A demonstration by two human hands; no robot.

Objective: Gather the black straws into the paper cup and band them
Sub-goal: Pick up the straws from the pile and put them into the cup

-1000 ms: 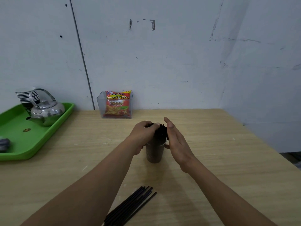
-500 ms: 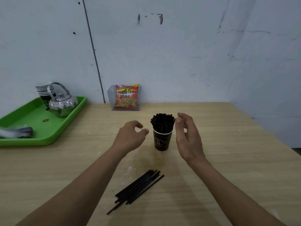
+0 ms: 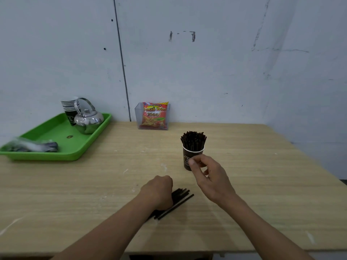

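A dark paper cup stands upright in the middle of the wooden table, packed with black straws that stick out of its top. A small bundle of loose black straws lies flat on the table in front of the cup. My left hand is down on the near part of that bundle with its fingers curled over the straws. My right hand hovers just in front of the cup, fingers loosely curled, with nothing visible in it. It hides the cup's lower right side.
A green tray at the far left holds a metal kettle, a stack of paper cups and a blurred plastic-wrapped bundle. A clear box with a snack packet stands against the wall. The table's front edge is close below.
Both hands have left the cup's top. My left hand dropped onto the loose straws, and my right hand drew back to just in front of the cup. The camera tilted upward.
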